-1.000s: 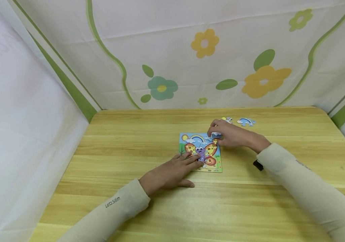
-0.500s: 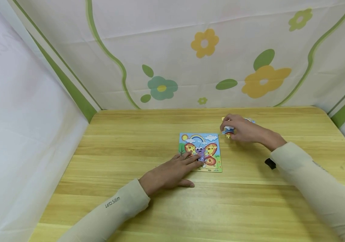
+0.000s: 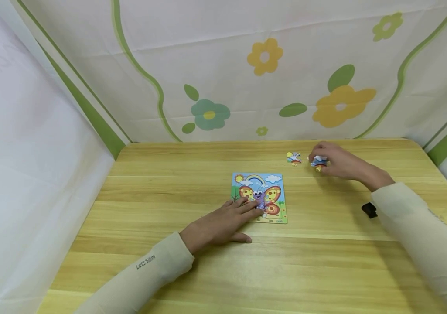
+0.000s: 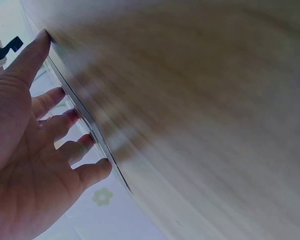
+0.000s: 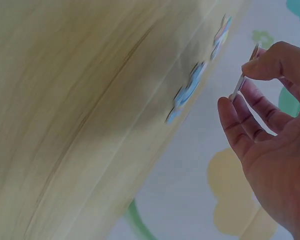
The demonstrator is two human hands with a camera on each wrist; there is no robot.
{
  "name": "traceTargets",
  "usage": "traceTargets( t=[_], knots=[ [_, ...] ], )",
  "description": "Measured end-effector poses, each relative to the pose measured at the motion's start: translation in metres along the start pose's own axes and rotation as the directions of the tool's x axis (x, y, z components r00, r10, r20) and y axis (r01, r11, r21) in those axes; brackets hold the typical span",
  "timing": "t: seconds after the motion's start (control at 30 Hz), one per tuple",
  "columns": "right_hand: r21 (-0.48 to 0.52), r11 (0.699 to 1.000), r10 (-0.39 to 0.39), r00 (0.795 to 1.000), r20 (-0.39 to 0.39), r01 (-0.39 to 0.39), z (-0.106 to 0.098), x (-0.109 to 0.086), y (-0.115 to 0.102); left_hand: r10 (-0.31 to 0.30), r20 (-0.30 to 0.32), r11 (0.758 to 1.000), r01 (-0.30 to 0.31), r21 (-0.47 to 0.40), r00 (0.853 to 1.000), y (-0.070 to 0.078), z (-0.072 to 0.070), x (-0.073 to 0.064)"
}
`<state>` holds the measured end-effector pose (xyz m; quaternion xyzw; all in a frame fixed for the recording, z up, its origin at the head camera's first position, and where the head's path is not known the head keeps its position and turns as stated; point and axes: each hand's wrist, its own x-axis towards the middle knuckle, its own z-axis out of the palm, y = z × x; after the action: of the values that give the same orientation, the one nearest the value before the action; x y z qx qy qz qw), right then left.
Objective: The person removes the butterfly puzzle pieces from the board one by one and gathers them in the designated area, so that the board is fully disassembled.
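A jigsaw board (image 3: 273,179) with a butterfly, sun and rainbow picture lies flat on the table. My left hand (image 3: 219,223) rests on its lower left part, fingers spread and fairly straight, covering some of the picture. To the board's upper right, my right hand (image 3: 341,162) pinches a jigsaw piece (image 3: 319,162) with white, blue, red and yellow print. In the right wrist view this piece (image 5: 238,85) is seen edge-on, between thumb and fingers, lifted off the table. A blue jigsaw piece (image 5: 187,91) lies below it, mostly hidden by the right hand in the head view.
Another loose jigsaw piece (image 3: 294,158) lies left of the right hand, near the table's back edge. A black object (image 3: 369,210) sits by the right sleeve. The wooden table (image 3: 160,183) meets a white curtain (image 3: 223,52) with printed flowers at the back.
My right hand has carried the pinched piece from the board's upper right corner rightward and a little back, over the blue piece. My left hand has stayed on the board.
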<state>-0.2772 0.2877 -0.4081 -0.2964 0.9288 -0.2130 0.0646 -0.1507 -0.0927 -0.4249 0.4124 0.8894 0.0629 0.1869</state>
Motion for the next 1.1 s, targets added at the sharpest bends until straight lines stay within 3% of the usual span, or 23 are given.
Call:
traceTargets(
  t=[0.33, 0.6, 1.1],
  knots=[
    [-0.021, 0.998, 0.057, 0.998, -0.029, -0.058, -0.008, -0.009, 0.03, -0.003, -0.005, 1.0, 0.003, -0.01, 1.0, 0.0, 0.001, -0.001],
    [-0.067, 0.997, 0.03, 0.998, -0.058, -0.034, -0.008, -0.014, 0.05, 0.006, -0.015, 1.0, -0.006, -0.013, 1.0, 0.0, 0.001, -0.002],
    [-0.061, 0.996, 0.056, 0.998, -0.03, -0.058, -0.005, -0.017, 0.074, 0.0, -0.006, 1.0, 0.0, -0.011, 1.0, -0.001, 0.001, 0.0]
  ],
)
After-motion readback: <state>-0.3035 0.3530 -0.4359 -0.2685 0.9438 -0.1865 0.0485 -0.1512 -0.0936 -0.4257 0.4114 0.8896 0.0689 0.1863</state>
